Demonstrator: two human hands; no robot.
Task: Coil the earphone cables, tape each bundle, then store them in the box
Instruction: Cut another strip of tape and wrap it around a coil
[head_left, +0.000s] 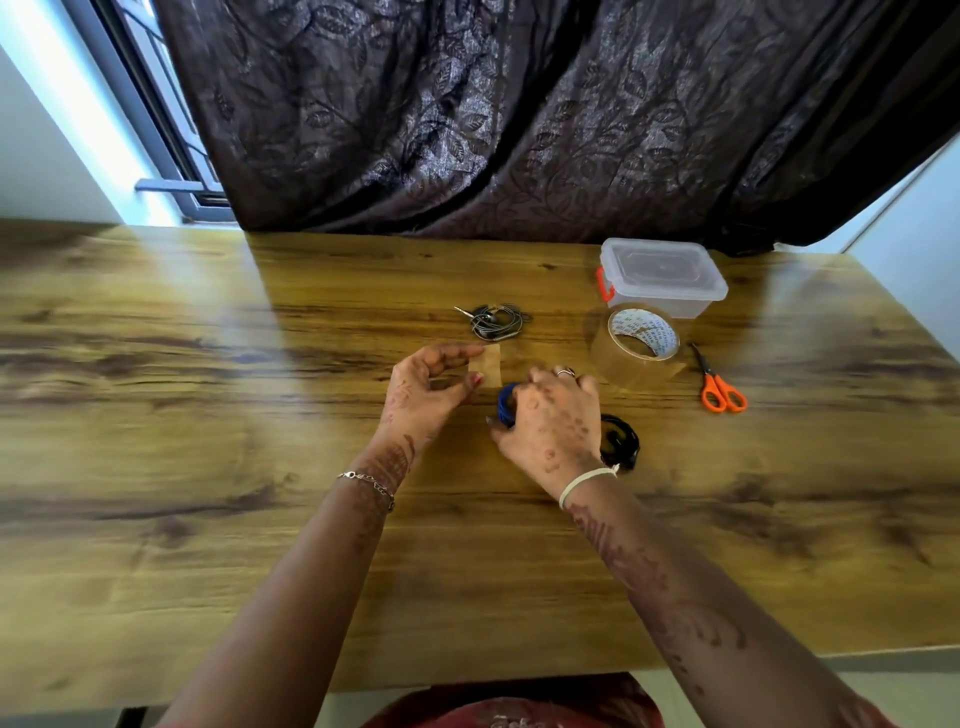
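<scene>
Frame centre — the left hand pinches a tape strip; the right hand grips a blue earphone coil — black coil just right.

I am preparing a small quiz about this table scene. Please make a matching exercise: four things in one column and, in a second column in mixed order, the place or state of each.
Things:
1. scissors
2. box
3. blue cable bundle
4. piece of tape

Places or states:
A. held in the right hand
B. pinched by the left hand
C. lying to the right of the tape roll
D. at the far edge of the table, lid on

Pairs: 1-C, 2-D, 3-A, 4-B
</scene>
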